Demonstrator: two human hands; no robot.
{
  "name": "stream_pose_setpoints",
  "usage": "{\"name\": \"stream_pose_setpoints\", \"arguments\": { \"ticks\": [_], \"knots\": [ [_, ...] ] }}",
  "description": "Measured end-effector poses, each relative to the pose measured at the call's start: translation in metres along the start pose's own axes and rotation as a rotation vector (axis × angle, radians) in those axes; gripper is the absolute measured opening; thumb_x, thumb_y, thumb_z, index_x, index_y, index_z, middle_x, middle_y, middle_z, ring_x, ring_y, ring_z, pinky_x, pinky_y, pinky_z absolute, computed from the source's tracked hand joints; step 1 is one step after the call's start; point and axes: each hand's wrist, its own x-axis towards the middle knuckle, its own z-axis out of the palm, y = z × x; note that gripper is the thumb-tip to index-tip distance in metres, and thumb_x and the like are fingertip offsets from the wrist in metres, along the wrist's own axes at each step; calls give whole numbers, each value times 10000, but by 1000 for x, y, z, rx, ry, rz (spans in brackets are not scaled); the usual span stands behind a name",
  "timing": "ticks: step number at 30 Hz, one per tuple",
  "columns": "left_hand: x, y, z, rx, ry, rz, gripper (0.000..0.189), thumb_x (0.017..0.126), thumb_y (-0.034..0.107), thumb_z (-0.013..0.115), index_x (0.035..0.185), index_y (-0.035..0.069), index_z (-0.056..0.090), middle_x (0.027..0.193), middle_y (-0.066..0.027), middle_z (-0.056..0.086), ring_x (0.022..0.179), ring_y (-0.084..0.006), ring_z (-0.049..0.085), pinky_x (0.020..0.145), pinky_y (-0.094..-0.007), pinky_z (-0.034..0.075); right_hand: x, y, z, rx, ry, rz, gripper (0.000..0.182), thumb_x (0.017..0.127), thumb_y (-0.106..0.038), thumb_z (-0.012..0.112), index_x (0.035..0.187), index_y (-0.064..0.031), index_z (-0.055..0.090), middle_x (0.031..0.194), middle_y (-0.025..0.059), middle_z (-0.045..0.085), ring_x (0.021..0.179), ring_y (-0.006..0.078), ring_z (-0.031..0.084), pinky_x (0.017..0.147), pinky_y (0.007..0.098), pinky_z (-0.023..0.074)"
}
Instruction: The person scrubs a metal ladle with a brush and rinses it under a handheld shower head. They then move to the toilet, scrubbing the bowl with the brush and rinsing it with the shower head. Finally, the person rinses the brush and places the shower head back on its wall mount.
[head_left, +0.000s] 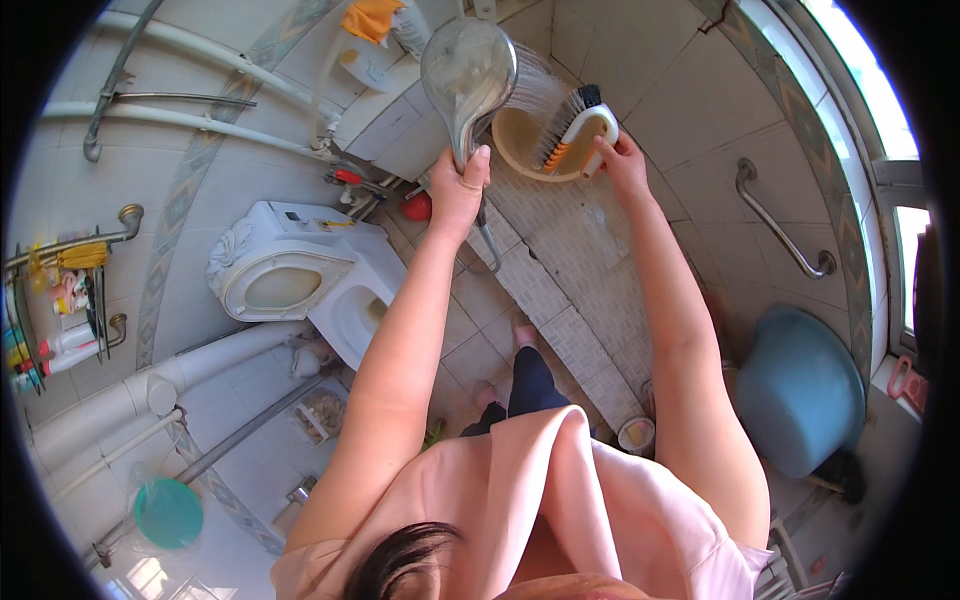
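My left hand (459, 193) grips the handle of a chrome shower head (471, 71), held up in front of me. A spray of water (538, 79) streams from its face to the right, towards a scrub brush (579, 131). My right hand (622, 163) holds that brush by its white and orange handle, its dark and grey bristles turned to the left. Beneath the brush stands a round cream basin (510, 154), partly hidden by it. The shower hose (491, 251) hangs in a loop below my left hand.
A toilet (352, 300) with its lid raised stands to the left. A tiled step edge (559, 315) runs across the floor near my feet. On the right are a metal grab bar (780, 221) and a large blue tub (802, 390). A red container (416, 206) sits near the cabinet (390, 135).
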Motion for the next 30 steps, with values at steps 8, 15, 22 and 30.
{"name": "stream_pose_setpoints", "arguments": {
  "ticks": [8, 15, 22, 30],
  "knots": [
    [-6, -16, 36, 162, -210, 19, 305, 849, 333, 625, 851, 39, 542, 665, -2, 527, 609, -95, 469, 575, -259, 396, 11, -5, -11, -68, 51, -121, 258, 820, -159, 679, 1040, -45, 609, 784, -6, 590, 643, 76, 511, 507, 232, 436],
    [-5, -23, 39, 291, -66, 33, 318, 851, 319, 628, 863, 12, 545, 698, -33, 534, 651, -127, 491, 634, -287, 424, -6, -103, -57, -150, 152, -177, 296, 853, -148, 647, 1118, -35, 579, 948, 10, 623, 848, 87, 549, 729, 260, 467],
    [-8, -20, 54, 151, -21, -20, 264, 880, 285, 601, 811, 52, 497, 639, 4, 493, 574, -79, 451, 552, -243, 374, -4, -32, -125, -467, 280, -124, 262, 820, -162, 624, 1062, -75, 578, 909, 80, 651, 826, 238, 619, 694, 373, 492],
    [-7, -25, 58, 169, -61, -6, 267, 888, 294, 596, 860, 52, 488, 665, -4, 497, 586, -78, 453, 559, -229, 375, -39, -3, -171, -830, 419, -290, 315, 799, -110, 619, 1112, -102, 584, 911, 162, 637, 837, 329, 623, 725, 390, 505]
  ]
}}
